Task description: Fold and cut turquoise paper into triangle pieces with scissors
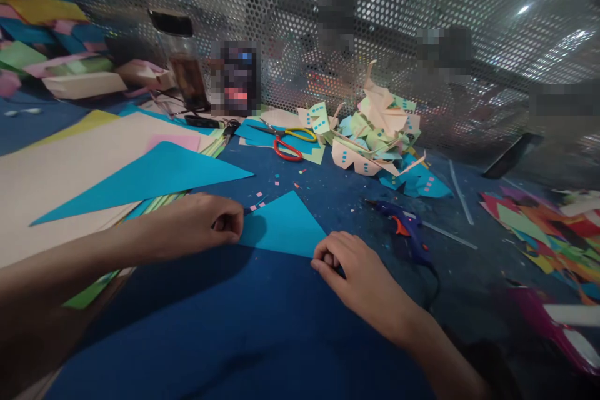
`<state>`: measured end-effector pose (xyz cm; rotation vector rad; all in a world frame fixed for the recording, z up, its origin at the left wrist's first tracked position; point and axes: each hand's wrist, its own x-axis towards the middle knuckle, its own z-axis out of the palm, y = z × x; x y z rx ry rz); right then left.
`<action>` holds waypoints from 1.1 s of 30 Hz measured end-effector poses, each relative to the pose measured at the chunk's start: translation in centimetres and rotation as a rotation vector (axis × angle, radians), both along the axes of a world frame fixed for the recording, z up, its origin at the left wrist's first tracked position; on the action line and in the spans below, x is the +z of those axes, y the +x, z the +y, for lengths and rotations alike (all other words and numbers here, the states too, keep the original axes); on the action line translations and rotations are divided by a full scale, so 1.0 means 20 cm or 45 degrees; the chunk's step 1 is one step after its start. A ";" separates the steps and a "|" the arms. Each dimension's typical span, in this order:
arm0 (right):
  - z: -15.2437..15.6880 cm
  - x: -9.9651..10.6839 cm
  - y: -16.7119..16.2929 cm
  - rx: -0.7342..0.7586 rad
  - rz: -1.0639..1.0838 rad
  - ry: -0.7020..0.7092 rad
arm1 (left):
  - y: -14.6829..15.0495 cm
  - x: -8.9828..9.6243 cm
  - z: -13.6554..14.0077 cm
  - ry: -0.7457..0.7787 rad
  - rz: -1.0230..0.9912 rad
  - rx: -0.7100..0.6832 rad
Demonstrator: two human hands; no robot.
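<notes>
A bright blue sheet of paper (285, 225), shaped as a triangle with its peak pointing away from me, lies flat on the dark blue table. My left hand (210, 219) is closed at its left corner, the fingers curled and partly covering that end. At the right corner my right hand (349, 265) pinches the paper between thumb and fingers. Another, larger blue paper triangle (159, 175) rests on a stack of pale sheets (94, 144) beyond my left forearm.
Scissors (285, 140) with red and yellow handles lie ahead, beside a pile of folded paper boats (375, 137). To the right are a glue gun (405, 231), glue sticks (462, 194), coloured paper scraps (544, 231) and a magenta tool (553, 328). A bottle (185, 69) stands near the perforated metal screen (290, 31).
</notes>
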<state>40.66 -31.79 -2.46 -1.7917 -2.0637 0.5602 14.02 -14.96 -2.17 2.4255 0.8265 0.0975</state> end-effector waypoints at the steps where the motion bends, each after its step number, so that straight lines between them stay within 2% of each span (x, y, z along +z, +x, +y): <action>1: 0.00 0.00 0.00 0.002 0.000 -0.005 | -0.01 0.00 0.02 -0.008 0.017 -0.006; 9: 0.00 0.01 0.00 -0.003 0.009 -0.029 | -0.06 0.08 0.05 0.035 0.116 -0.066; 11: 0.00 0.01 0.00 0.003 0.013 -0.029 | -0.06 0.11 0.05 0.003 0.158 -0.098; 14: 0.00 0.00 0.00 0.011 0.007 -0.021 | -0.04 0.14 0.06 -0.118 0.300 -0.042; 17: 0.00 0.00 0.00 0.014 -0.004 -0.015 | -0.03 0.15 0.07 -0.175 0.363 -0.018; 27: 0.00 0.00 0.00 0.003 -0.004 -0.014 | -0.06 0.17 0.08 -0.163 0.343 -0.021; 33: 0.00 -0.01 0.00 0.005 0.004 -0.007 | -0.12 0.14 0.13 -0.140 0.297 -0.073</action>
